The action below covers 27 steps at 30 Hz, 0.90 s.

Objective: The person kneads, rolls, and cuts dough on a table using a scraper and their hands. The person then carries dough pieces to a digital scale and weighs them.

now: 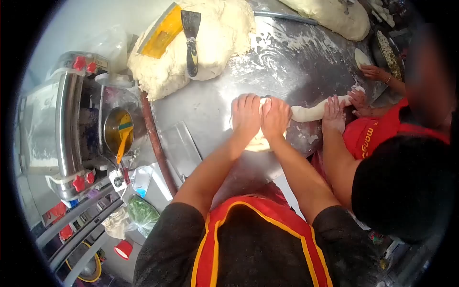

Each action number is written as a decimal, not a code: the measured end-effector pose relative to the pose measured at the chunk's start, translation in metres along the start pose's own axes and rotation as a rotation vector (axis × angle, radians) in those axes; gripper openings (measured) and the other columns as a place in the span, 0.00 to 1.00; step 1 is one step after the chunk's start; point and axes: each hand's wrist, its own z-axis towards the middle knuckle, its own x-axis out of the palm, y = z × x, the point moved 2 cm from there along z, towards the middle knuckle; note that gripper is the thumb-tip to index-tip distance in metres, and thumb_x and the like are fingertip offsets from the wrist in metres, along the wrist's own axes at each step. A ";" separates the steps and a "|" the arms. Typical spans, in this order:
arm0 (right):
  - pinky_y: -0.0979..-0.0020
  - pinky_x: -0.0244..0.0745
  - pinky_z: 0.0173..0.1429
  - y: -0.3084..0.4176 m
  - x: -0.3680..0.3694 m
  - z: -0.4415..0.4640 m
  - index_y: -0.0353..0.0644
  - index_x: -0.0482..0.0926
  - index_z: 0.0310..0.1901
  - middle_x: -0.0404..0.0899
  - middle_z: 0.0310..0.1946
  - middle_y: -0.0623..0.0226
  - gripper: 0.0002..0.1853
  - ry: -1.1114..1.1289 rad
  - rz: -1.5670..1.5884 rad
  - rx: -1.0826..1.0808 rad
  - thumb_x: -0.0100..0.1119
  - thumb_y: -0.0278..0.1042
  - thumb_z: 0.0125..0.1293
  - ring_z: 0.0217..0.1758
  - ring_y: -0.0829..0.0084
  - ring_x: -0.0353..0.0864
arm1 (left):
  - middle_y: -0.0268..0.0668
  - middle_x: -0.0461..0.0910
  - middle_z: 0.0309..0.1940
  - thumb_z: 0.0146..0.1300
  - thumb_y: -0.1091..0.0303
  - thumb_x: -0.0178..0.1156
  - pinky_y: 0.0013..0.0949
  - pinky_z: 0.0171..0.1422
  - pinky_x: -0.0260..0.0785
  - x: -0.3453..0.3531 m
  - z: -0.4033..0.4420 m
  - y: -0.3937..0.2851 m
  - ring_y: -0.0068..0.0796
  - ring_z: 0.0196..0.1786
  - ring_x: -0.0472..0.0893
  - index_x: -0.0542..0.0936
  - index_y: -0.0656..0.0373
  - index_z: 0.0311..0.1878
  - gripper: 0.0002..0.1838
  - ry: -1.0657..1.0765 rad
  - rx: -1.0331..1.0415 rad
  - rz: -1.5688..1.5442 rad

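A pale piece of dough (259, 143) lies on the metal worktop (215, 107) in front of me. My left hand (246, 115) presses on its left side, fingers together and curled over the far edge. Right beside it, my right hand (276, 115) grips the dough's right side in the same way. Both hands hide most of the piece; a little shows between them and below the wrists. To the right, a co-worker's hands (333, 115) rest on a long dough roll (311, 113), whose left end comes close to my right hand.
A large dough mass (220, 43) at the back left carries a yellow scraper (161, 32) and a putty knife (191, 43). Another dough mass (334, 19) lies back right. A brown rolling pin (155, 143), a cleaver-like blade (188, 143) and a metal pot (118, 126) with a brush are left.
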 end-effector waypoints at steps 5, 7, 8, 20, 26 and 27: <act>0.55 0.59 0.64 -0.012 0.002 0.012 0.39 0.74 0.51 0.73 0.54 0.53 0.16 -0.048 0.272 -0.025 0.51 0.37 0.65 0.58 0.51 0.69 | 0.40 0.76 0.51 0.65 0.62 0.52 0.43 0.64 0.57 -0.010 0.009 0.017 0.42 0.58 0.70 0.75 0.59 0.51 0.15 0.068 0.064 -0.117; 0.57 0.61 0.65 -0.026 -0.045 -0.013 0.38 0.73 0.55 0.72 0.57 0.53 0.19 -0.004 0.591 -0.006 0.54 0.35 0.64 0.60 0.50 0.69 | 0.43 0.78 0.47 0.66 0.61 0.53 0.43 0.62 0.61 -0.034 -0.009 0.029 0.46 0.53 0.73 0.75 0.60 0.49 0.14 0.262 -0.051 -0.327; 0.59 0.62 0.65 -0.039 -0.052 -0.042 0.38 0.71 0.57 0.73 0.56 0.53 0.21 -0.037 0.566 0.089 0.56 0.33 0.62 0.60 0.51 0.69 | 0.48 0.78 0.41 0.66 0.60 0.54 0.44 0.55 0.66 -0.034 -0.032 0.042 0.53 0.45 0.75 0.75 0.62 0.45 0.14 0.232 -0.056 -0.299; 0.61 0.65 0.58 0.071 -0.056 -0.053 0.46 0.79 0.45 0.77 0.44 0.60 0.13 0.259 0.396 -0.584 0.60 0.28 0.56 0.50 0.55 0.72 | 0.48 0.76 0.31 0.65 0.60 0.55 0.46 0.40 0.68 -0.128 -0.083 0.052 0.52 0.33 0.75 0.74 0.64 0.40 0.14 0.086 -0.350 -0.317; 0.57 0.63 0.59 0.060 -0.079 -0.071 0.43 0.78 0.45 0.75 0.48 0.58 0.11 0.333 0.392 -0.439 0.57 0.32 0.60 0.54 0.56 0.70 | 0.48 0.70 0.39 0.56 0.67 0.61 0.47 0.44 0.66 -0.085 -0.078 0.031 0.51 0.43 0.71 0.71 0.62 0.40 0.13 -0.295 -0.131 -0.243; 0.57 0.62 0.61 0.055 -0.075 -0.066 0.42 0.77 0.47 0.74 0.51 0.57 0.13 0.295 0.314 -0.328 0.56 0.32 0.61 0.56 0.56 0.69 | 0.49 0.69 0.41 0.55 0.68 0.61 0.47 0.45 0.66 -0.080 -0.087 0.027 0.52 0.44 0.71 0.70 0.62 0.41 0.14 -0.257 -0.129 -0.241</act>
